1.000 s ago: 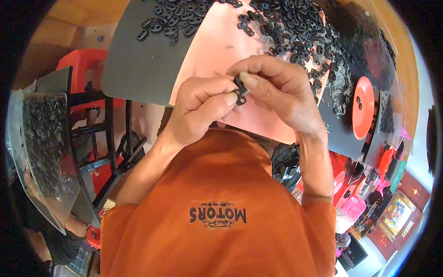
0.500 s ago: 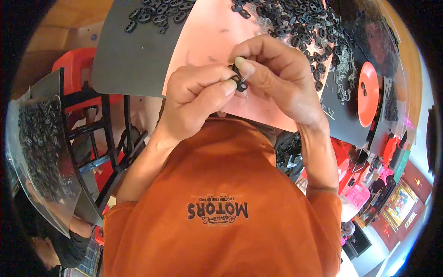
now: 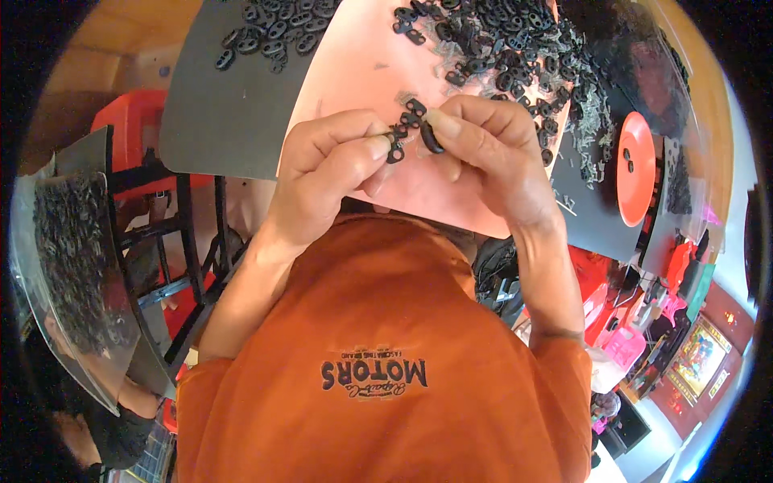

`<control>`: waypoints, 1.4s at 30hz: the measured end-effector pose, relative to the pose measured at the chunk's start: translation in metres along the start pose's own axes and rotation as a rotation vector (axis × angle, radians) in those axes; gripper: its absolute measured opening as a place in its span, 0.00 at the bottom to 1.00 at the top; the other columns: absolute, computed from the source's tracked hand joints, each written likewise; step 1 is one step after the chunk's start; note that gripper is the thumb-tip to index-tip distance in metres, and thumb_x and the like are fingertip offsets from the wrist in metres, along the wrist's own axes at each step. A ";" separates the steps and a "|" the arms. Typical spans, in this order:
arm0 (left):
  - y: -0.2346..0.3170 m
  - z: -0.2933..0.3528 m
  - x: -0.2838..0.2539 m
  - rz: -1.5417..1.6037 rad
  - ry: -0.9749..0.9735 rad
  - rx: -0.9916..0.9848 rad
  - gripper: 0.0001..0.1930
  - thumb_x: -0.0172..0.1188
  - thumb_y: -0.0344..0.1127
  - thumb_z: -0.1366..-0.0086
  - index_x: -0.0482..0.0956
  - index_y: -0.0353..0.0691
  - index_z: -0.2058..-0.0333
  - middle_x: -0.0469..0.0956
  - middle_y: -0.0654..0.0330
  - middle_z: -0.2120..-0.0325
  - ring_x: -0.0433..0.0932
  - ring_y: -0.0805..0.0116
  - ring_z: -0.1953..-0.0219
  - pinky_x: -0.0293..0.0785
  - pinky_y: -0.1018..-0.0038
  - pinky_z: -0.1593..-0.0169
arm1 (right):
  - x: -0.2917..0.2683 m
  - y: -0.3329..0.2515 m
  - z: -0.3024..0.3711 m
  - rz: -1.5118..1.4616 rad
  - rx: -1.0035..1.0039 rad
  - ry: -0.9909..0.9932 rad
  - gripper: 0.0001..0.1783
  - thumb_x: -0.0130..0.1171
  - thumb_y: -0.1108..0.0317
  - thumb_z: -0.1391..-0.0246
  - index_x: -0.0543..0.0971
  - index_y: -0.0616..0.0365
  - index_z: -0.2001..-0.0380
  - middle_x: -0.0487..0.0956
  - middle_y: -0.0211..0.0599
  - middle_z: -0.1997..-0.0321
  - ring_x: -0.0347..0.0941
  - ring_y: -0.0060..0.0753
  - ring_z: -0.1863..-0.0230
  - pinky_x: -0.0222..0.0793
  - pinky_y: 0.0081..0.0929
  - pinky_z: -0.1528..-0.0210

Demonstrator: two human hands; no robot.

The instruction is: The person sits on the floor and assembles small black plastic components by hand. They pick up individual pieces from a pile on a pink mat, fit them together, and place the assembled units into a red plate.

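Observation:
My left hand (image 3: 334, 165) pinches a small black plastic cord-lock piece (image 3: 395, 151) with holes in it between thumb and forefinger. A pale coil spring (image 3: 406, 139) shows beside that piece. Opposite, my right hand (image 3: 491, 149) grips a black oval cord-lock shell (image 3: 432, 138) at the thumb tip, a short gap away from the left hand's piece. More black two-hole pieces (image 3: 414, 109) show just beyond the fingertips; whether they are held or lie on the sheet I cannot tell. Both hands are over a pink sheet (image 3: 354, 64).
A heap of black two-hole pieces (image 3: 515, 48) covers the sheet's far right, with many springs (image 3: 594, 133) beside it. Other black pieces (image 3: 278, 24) lie on the dark board (image 3: 209, 121) at left. A red-orange dish (image 3: 636, 189) at right holds small black parts.
My hands have moved apart slightly, and the pieces they hold are separated. The spring, earlier upright by the right thumb, now shows near the left hand's piece. The view has shifted a little.

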State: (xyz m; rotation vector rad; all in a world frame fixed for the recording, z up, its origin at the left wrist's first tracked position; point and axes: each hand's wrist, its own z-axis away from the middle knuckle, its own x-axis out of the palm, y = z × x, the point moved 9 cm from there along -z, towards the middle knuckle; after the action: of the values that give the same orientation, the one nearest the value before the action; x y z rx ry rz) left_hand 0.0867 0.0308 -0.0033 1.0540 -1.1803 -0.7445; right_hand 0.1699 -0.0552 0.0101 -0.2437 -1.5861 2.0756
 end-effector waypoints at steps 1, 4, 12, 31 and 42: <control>-0.001 0.000 0.000 -0.002 0.012 -0.038 0.12 0.47 0.32 0.39 0.69 0.36 0.80 0.64 0.69 0.86 0.58 0.83 0.82 0.54 0.83 0.79 | -0.001 0.002 0.000 0.000 0.018 0.000 0.14 0.55 0.62 0.43 0.76 0.57 0.80 0.70 0.21 0.84 0.60 0.10 0.81 0.52 0.13 0.79; 0.000 -0.002 0.004 -0.006 0.022 -0.053 0.11 0.47 0.32 0.39 0.68 0.37 0.81 0.63 0.69 0.86 0.58 0.83 0.82 0.54 0.82 0.79 | -0.004 0.003 0.000 -0.057 0.035 0.008 0.14 0.55 0.62 0.43 0.76 0.57 0.80 0.69 0.22 0.86 0.59 0.10 0.82 0.50 0.13 0.80; -0.002 -0.004 0.008 -0.057 -0.063 -0.081 0.12 0.47 0.29 0.41 0.66 0.36 0.84 0.62 0.69 0.87 0.57 0.82 0.83 0.55 0.80 0.79 | -0.008 0.005 0.001 -0.120 0.027 -0.033 0.14 0.54 0.64 0.43 0.78 0.60 0.78 0.69 0.23 0.86 0.58 0.12 0.83 0.49 0.14 0.80; -0.001 -0.004 0.010 -0.135 -0.072 -0.042 0.12 0.47 0.27 0.43 0.65 0.36 0.85 0.63 0.69 0.87 0.59 0.83 0.82 0.54 0.80 0.79 | -0.002 0.005 0.002 0.021 0.051 -0.053 0.13 0.54 0.64 0.42 0.77 0.59 0.76 0.69 0.21 0.83 0.59 0.10 0.80 0.52 0.15 0.80; 0.000 0.000 0.004 0.003 0.024 -0.032 0.11 0.48 0.31 0.39 0.73 0.33 0.77 0.69 0.67 0.83 0.65 0.83 0.79 0.59 0.84 0.77 | 0.015 -0.009 0.008 0.364 -0.297 0.043 0.07 0.53 0.70 0.45 0.74 0.64 0.68 0.72 0.32 0.80 0.64 0.19 0.78 0.61 0.21 0.76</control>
State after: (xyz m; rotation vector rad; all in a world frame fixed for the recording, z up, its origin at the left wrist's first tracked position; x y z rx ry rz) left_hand 0.0872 0.0271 -0.0021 1.0320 -1.1460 -0.7448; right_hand 0.1563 -0.0527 0.0232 -0.7247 -1.9372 2.0623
